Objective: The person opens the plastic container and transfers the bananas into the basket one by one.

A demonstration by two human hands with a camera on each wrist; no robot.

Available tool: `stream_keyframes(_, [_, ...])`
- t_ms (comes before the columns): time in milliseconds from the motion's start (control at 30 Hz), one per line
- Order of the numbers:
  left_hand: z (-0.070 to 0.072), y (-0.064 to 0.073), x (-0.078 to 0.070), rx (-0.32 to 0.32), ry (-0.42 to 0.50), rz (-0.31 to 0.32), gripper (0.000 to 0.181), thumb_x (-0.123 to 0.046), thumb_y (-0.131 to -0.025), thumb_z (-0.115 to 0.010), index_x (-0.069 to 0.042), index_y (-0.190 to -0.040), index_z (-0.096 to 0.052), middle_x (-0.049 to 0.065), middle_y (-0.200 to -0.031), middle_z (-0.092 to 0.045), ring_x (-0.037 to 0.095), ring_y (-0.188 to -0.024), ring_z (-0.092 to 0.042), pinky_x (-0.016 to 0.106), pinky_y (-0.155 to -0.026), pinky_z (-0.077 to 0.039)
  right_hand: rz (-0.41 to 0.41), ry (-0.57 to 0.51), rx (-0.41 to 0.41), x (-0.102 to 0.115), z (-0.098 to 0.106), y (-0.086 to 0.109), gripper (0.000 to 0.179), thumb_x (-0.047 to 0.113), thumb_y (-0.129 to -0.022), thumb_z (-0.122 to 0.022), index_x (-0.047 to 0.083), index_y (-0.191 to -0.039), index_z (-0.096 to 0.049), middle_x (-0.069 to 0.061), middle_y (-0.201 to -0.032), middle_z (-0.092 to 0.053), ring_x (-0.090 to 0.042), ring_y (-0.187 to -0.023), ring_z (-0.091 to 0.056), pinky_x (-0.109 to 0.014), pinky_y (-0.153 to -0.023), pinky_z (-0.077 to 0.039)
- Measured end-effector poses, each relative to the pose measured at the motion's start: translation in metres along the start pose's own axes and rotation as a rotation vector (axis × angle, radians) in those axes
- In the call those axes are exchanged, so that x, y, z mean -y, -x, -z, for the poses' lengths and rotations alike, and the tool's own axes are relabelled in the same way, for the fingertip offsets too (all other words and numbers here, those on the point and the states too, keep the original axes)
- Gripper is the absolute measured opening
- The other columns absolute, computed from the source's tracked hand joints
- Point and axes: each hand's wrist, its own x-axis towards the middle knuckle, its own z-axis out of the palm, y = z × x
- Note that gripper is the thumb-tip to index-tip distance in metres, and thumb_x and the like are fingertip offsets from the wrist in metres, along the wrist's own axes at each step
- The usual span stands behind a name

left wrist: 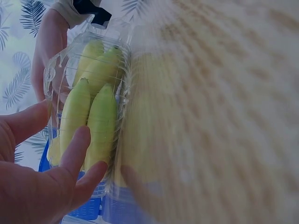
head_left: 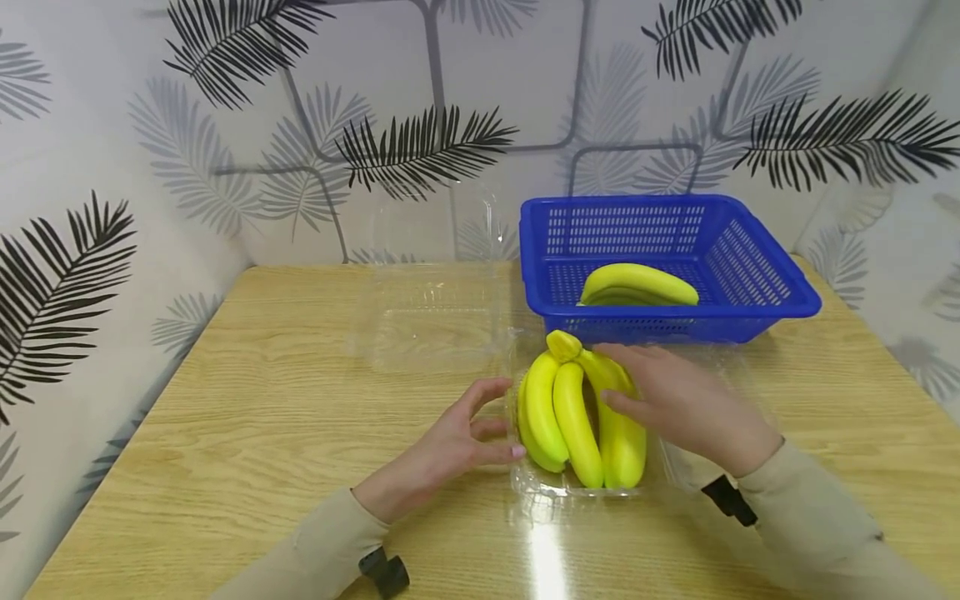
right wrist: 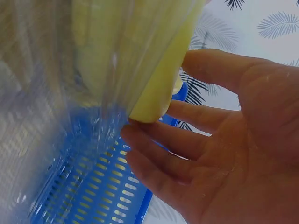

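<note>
A bunch of yellow bananas (head_left: 572, 408) lies in a clear plastic box (head_left: 577, 492), its joined stem end toward the back. At the box's left wall is my left hand (head_left: 459, 443), fingers spread and fairly straight; in the left wrist view its fingertips lie along the wall, beside the bananas (left wrist: 74, 116) seen through it. My right hand (head_left: 686, 404) rests over the bunch's right side, with thumb and fingers extended. In the right wrist view those fingers (right wrist: 187, 135) lie loosely against a banana (right wrist: 154, 105), not wrapped round it.
Behind the box stands a blue slotted basket (head_left: 750, 258) with more bananas (head_left: 645, 283) in it. Another clear plastic box (head_left: 435, 337), its lid raised, sits at the back left, near the patterned wall (head_left: 285, 208). All stand on a wooden table (head_left: 262, 400).
</note>
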Motion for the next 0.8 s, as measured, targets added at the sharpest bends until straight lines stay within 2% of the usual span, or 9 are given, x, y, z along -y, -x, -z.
stream_keyframes(300, [-0.001,0.0,-0.002,-0.013,-0.018,0.004,0.082,-0.01,-0.082,-0.079,-0.017,-0.15,-0.034,0.005,-0.157,-0.026,0.033,-0.129,-0.047,0.046,-0.101,-0.044,-0.006,0.021,-0.008,0.004,-0.002,-0.004,0.059,0.019,-0.094,-0.067,0.0,-0.145,-0.044,-0.022,-0.135,-0.056,-0.042,-0.12,-0.054,-0.057,-0.098,-0.043])
stream_keyframes(433, [-0.001,-0.001,-0.001,-0.016,-0.016,0.011,0.081,-0.01,-0.082,-0.079,-0.018,-0.15,-0.034,0.006,-0.157,-0.026,0.033,-0.129,-0.046,0.047,-0.101,-0.043,-0.041,0.005,-0.002,0.007,-0.001,-0.004,0.062,0.019,-0.092,-0.07,-0.007,-0.141,-0.044,-0.022,-0.122,-0.063,-0.032,-0.101,-0.062,-0.051,-0.088,-0.05])
stream_keyframes(533, [-0.001,-0.001,0.0,-0.018,-0.017,0.012,0.081,-0.011,-0.083,-0.079,-0.018,-0.15,-0.035,0.006,-0.157,-0.026,0.033,-0.129,-0.047,0.047,-0.101,-0.043,-0.067,-0.007,-0.017,0.008,0.0,-0.004,0.061,0.021,-0.09,-0.071,-0.009,-0.137,-0.047,-0.014,-0.104,-0.066,-0.022,-0.082,-0.059,-0.043,-0.077,-0.052])
stream_keyframes(600, [-0.001,-0.001,0.001,-0.021,-0.017,0.013,0.081,-0.01,-0.082,-0.079,-0.017,-0.15,-0.035,0.005,-0.157,-0.027,0.032,-0.128,-0.047,0.047,-0.101,-0.043,-0.068,-0.015,-0.033,0.009,-0.001,-0.003,0.059,0.021,-0.09,-0.072,-0.006,-0.137,-0.049,-0.011,-0.103,-0.066,-0.02,-0.081,-0.057,-0.041,-0.076,-0.052])
stream_keyframes(700, [-0.001,-0.001,0.001,-0.023,-0.022,0.013,0.081,-0.011,-0.082,-0.079,-0.016,-0.149,-0.035,0.005,-0.157,-0.027,0.032,-0.128,-0.048,0.047,-0.101,-0.043,-0.072,-0.021,-0.038,0.013,-0.002,0.0,0.062,0.024,-0.09,-0.072,-0.002,-0.141,-0.047,-0.013,-0.118,-0.065,-0.023,-0.093,-0.061,-0.045,-0.083,-0.052])
stream_keyframes(800, [0.0,-0.001,0.001,-0.025,-0.025,0.015,0.081,-0.012,-0.082,-0.079,-0.016,-0.149,-0.035,0.005,-0.157,-0.028,0.032,-0.128,-0.048,0.047,-0.101,-0.043,-0.088,-0.016,-0.008,0.018,-0.004,0.003,0.071,0.029,-0.09,-0.071,0.003,-0.148,-0.04,-0.017,-0.137,-0.054,-0.031,-0.109,-0.06,-0.051,-0.089,-0.05])
